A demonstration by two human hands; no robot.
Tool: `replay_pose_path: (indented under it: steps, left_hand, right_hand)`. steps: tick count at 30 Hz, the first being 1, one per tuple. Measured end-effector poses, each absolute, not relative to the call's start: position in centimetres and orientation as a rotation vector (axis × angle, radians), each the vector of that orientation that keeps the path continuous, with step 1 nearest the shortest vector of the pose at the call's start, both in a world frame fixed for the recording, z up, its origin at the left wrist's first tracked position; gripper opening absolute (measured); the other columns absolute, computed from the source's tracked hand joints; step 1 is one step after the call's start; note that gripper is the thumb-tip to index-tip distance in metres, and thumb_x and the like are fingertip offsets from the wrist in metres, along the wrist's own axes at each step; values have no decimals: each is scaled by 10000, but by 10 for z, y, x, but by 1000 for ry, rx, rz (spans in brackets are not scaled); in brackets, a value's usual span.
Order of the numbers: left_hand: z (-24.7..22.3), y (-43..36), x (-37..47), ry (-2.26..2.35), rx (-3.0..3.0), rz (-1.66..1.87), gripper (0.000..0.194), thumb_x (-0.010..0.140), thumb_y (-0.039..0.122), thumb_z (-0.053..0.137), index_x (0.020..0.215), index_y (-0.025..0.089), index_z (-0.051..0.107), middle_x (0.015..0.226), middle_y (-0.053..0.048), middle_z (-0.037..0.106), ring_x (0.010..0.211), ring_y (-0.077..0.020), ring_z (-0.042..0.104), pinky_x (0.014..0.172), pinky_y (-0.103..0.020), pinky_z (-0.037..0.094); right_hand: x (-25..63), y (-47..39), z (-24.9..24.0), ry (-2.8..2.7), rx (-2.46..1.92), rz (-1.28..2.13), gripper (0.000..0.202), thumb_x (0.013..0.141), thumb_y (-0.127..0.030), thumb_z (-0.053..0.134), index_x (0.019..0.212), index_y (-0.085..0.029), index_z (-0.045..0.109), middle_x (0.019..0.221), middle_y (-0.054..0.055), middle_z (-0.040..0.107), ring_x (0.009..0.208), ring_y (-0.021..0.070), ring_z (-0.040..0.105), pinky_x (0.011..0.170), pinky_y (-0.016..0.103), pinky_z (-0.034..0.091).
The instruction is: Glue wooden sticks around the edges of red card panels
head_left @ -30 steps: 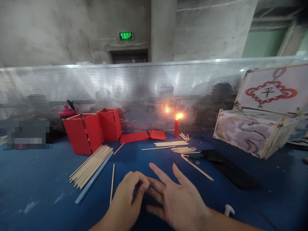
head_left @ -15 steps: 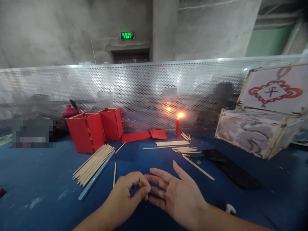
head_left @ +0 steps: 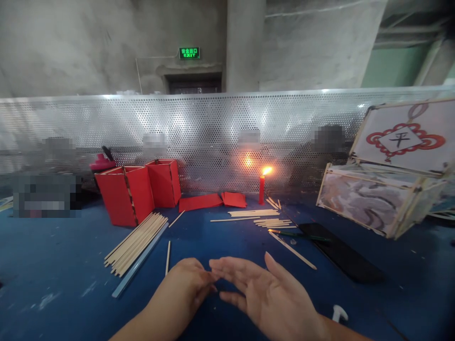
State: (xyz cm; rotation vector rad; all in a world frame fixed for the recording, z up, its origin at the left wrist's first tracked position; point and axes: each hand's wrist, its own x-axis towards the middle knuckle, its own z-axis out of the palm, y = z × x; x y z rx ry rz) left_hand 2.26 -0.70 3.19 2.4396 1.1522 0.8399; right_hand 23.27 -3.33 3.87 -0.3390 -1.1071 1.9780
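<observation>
My left hand (head_left: pixel 183 296) is low in the middle of the view, its thumb and fingers drawn together against the fingertips of my right hand. Whatever lies in that pinch, if anything, is hidden. Palm up and tilted inward, my right hand (head_left: pixel 265 296) has its fingers stretched out and the thumb raised apart; it holds nothing. A single thin wooden stick (head_left: pixel 168 258) lies just beyond my left hand. Past my right hand, another wooden stick (head_left: pixel 293 251) rests on the blue table (head_left: pixel 199 244).
A lit red candle (head_left: pixel 262 190) stands before a perforated metal screen (head_left: pixel 206 142). Left are red box frames (head_left: pixel 140 189), a stick bundle (head_left: pixel 137 244) and a clear glue stick (head_left: pixel 140 260). Right are a brush (head_left: pixel 298 234), a black phone-like slab (head_left: pixel 350 260) and a painted paper box (head_left: pixel 366 199).
My left hand has rolled over, so its curled fingers show less. My right hand's fingers have come closer together and its thumb has shifted slightly right. The things on the table have stayed put.
</observation>
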Motion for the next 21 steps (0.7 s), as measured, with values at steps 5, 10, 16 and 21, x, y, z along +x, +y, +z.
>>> replay_pose_path:
  steps: [5,10,16,21]
  left_hand:
    - [42,-9,22,1199,2253,825,231,824,188,534,683,225,712,756,-58,733,779,-239,635,746,-332,454]
    - [41,-6,24,1216,1808,993,190,900,366,533,802,229,621,865,-65,767,882,-265,685,823,-382,459]
    - [40,-8,30,960,1203,1049,449,751,665,672,810,258,493,1052,-79,788,1111,-259,679,877,-351,483]
    - [46,-19,33,765,938,1067,558,591,603,865,843,264,501,802,23,744,1027,-206,715,914,-334,510]
  right_hand:
    - [233,-36,39,-1190,-261,1974,618,915,-680,469,1167,-198,761,1304,116,689,1275,282,556,1037,389,407]
    - [233,-35,37,-1194,-265,2011,555,941,-624,491,1101,-181,784,1222,103,735,1180,233,635,1010,330,431]
    - [230,-38,37,-1217,-385,2078,470,882,-603,635,1012,-184,803,1100,105,771,1075,207,686,964,306,457]
    - [227,-34,30,-1122,-447,2093,441,828,-598,704,922,-178,802,963,92,778,933,190,720,898,303,491]
